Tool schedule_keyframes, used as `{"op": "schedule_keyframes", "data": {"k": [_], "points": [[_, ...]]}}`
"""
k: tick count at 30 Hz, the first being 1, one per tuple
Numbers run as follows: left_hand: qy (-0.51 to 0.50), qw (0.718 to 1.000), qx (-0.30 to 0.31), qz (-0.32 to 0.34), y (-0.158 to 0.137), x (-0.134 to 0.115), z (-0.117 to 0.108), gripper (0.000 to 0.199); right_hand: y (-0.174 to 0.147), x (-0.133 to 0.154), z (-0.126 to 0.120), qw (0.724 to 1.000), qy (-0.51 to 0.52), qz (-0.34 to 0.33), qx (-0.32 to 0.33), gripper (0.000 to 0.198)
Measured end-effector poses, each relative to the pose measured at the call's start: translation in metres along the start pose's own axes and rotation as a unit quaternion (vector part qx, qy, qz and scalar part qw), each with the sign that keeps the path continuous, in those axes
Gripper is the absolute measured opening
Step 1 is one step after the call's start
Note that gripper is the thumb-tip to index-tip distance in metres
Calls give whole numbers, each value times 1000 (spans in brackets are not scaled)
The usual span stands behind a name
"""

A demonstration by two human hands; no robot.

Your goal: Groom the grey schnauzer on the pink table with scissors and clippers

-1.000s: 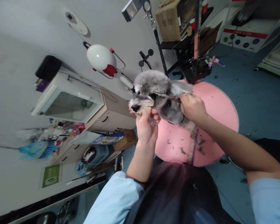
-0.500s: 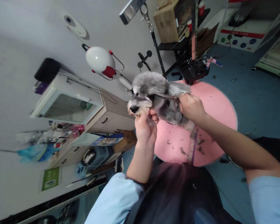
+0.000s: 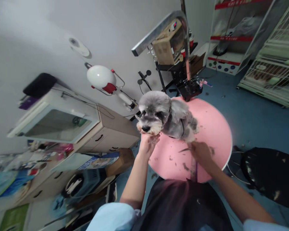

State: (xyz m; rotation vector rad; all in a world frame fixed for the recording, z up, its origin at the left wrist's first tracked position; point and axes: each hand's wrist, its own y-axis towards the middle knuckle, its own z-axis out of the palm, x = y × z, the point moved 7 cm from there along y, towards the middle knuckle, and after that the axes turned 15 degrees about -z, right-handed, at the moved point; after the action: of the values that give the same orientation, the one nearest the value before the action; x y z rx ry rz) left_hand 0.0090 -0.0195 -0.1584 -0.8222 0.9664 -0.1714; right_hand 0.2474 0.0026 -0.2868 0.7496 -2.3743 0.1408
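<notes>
A grey dog (image 3: 154, 104) with a pale muzzle is on the round pink grooming table (image 3: 219, 128), its face turned toward me. My left hand (image 3: 148, 144) cups the dog's chin from below, fingers curled at the beard. Low over the table, in front of the dog's paw, my right hand (image 3: 199, 152) is closed around scissors (image 3: 184, 149), whose blades point left; motion blurs the fingers. Beneath that hand a comb with a purple spine (image 3: 194, 171) lies by the table's near edge. Clumps of cut hair (image 3: 185, 166) are scattered nearby.
A metal grooming arm (image 3: 159, 30) rises behind the dog, with a black tool holder (image 3: 189, 89) at its base. A white-and-red lamp (image 3: 101, 77) stands at left, near a cabinet (image 3: 106, 134). A black round stool (image 3: 272, 176) is at right, below wire cages (image 3: 274, 70).
My right hand has moved down from the dog's ear with the scissors, toward the tabletop. My left hand stays at the chin. The view has shifted, showing more cages and the stool.
</notes>
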Motion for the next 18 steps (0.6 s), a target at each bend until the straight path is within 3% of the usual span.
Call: {"op": "schedule_keyframes", "data": {"k": [3, 7, 11, 14, 16, 18], "points": [[-73, 994, 58, -60, 17, -3, 17, 21, -50, -12, 61, 981, -56, 121, 143, 24], [-107, 987, 104, -57, 22, -8, 43, 27, -80, -16, 89, 956, -56, 217, 188, 35], [-123, 984, 129, -31, 17, 0, 53, 36, -88, -16, 86, 942, -47, 302, 143, 43], [-124, 978, 165, -34, 11, 9, 62, 35, -94, -14, 80, 929, 4, 355, 105, 37], [-102, 975, 195, -46, 7, 13, 70, 34, -94, -5, 65, 934, 24, 352, 63, 32], [-82, 973, 212, -51, 4, 15, 75, 33, -86, 15, 34, 951, 17, 308, -22, 32]]}}
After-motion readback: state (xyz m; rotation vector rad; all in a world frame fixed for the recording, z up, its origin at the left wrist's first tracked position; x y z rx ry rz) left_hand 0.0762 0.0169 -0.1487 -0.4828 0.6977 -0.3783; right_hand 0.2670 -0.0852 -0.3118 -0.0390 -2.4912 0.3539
